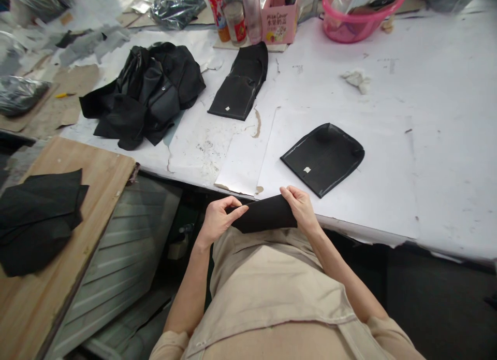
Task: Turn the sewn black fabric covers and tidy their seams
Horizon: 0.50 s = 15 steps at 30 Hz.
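Close to my body, at the front edge of the white table [388, 194], a black fabric piece [267, 215] is stretched between both hands. My left hand [223, 217] pinches its left end between thumb and fingers. The upper right corner is gripped by my right hand [301, 207], thumb on top. Just beyond my right hand lies a flat black piece [326, 155] with a rounded far end and a small white mark. Another black piece [240, 83] with a white mark lies further back, left of it.
A black fabric heap [147, 90] covers the table's left part. Folded black cloth [42, 215] rests on a wooden board [97, 194] at left. Along the back stand bottles [252, 13], a jar [235, 23], a pink box [278, 23] and a pink basin [345, 26].
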Tool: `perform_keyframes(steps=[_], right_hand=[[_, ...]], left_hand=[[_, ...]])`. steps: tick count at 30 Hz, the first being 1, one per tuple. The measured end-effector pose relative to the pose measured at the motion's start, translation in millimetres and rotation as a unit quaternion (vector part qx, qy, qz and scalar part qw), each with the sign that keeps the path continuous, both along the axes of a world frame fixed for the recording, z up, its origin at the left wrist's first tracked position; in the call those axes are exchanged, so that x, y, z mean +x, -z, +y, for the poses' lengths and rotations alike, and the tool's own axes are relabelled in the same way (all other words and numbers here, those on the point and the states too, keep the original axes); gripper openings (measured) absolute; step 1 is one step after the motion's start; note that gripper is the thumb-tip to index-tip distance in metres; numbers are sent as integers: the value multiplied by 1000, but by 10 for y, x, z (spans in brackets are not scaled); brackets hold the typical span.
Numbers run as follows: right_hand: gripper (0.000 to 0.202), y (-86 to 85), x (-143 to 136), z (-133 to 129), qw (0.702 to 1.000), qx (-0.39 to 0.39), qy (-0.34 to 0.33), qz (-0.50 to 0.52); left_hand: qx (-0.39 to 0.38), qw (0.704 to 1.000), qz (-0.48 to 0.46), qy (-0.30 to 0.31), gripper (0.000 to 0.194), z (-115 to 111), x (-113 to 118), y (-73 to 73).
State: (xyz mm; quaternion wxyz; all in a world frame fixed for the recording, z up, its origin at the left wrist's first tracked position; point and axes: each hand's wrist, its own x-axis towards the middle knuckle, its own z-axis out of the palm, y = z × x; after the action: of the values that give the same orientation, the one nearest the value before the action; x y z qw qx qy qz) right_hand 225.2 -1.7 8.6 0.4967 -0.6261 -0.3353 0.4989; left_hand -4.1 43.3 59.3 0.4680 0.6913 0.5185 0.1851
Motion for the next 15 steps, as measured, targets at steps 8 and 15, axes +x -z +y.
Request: perform_keyframes(steps=[8, 15], right_hand=[[44, -329, -138, 3, 984, 98, -77, -129], [51, -152, 334, -53, 995, 40, 86, -29]], left_hand=[[142, 957, 70, 244, 38, 129, 432, -52], [-62, 989, -11, 137, 50, 143, 6, 115]])
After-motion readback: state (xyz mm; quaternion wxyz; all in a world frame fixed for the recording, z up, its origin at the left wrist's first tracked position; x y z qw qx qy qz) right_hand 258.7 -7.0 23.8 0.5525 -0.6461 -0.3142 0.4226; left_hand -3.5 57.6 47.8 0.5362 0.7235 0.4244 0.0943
